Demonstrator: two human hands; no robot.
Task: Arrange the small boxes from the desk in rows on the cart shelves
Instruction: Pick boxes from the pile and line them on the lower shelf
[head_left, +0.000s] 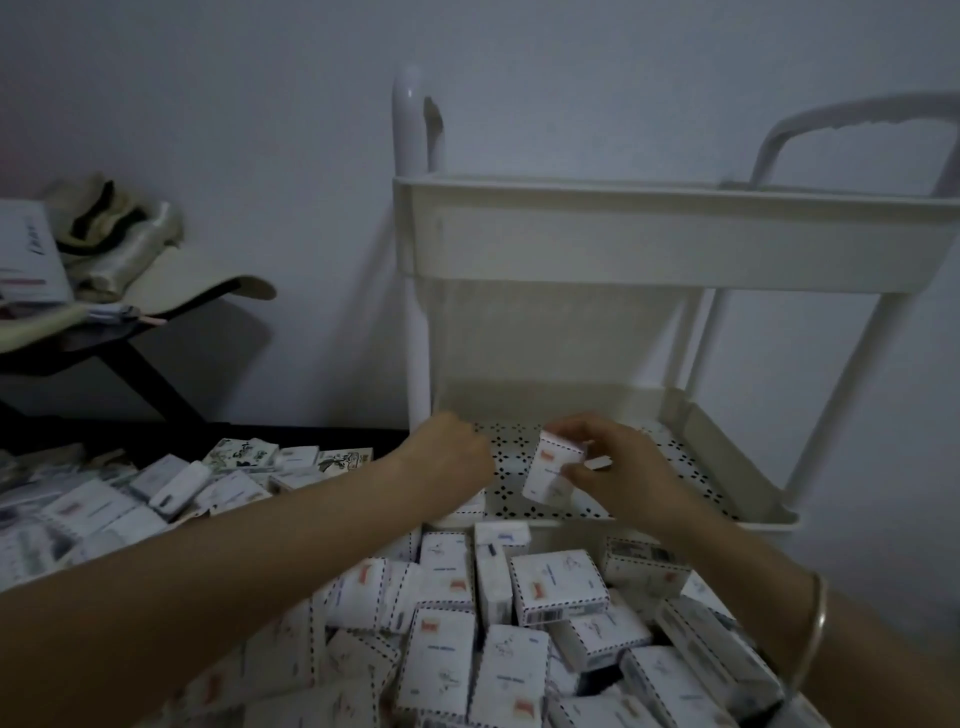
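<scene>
- Loose boxes (104, 512): lying at odd angles on the tabletop (322, 435), to the left of the cart's perforated shelf (691, 467), none yet sorted.
- My left hand (449, 460): over the left edge of the perforated shelf, back of the hand towards the camera. The fingers curl down out of sight, so I cannot tell whether they hold anything.
- Corner box (467, 512): a white edge with a dashed border shows just under my left hand, at the near left corner of the perforated shelf. It appears to be the start of a row.
- Held box (550, 470): above the middle of the perforated shelf, tilted, not touching the floor of it.
- My right hand (621, 475): over the perforated shelf to the right of centre. My thumb and fingers (576, 431) pinch the held box by its top and its right side.
- Front heap (558, 587): many more boxes piled on the tabletop against the near rim of the perforated shelf.
- Upper shelf (649, 249): directly above the perforated shelf. Its inside is hidden from this view.
- Step in hand, as I judge it: placing an early box, with nearly all of the work left.
- Next move, as I judge it: square the held box, lower it flat beside the corner box along the near rim, then loosen the pinch.
</scene>
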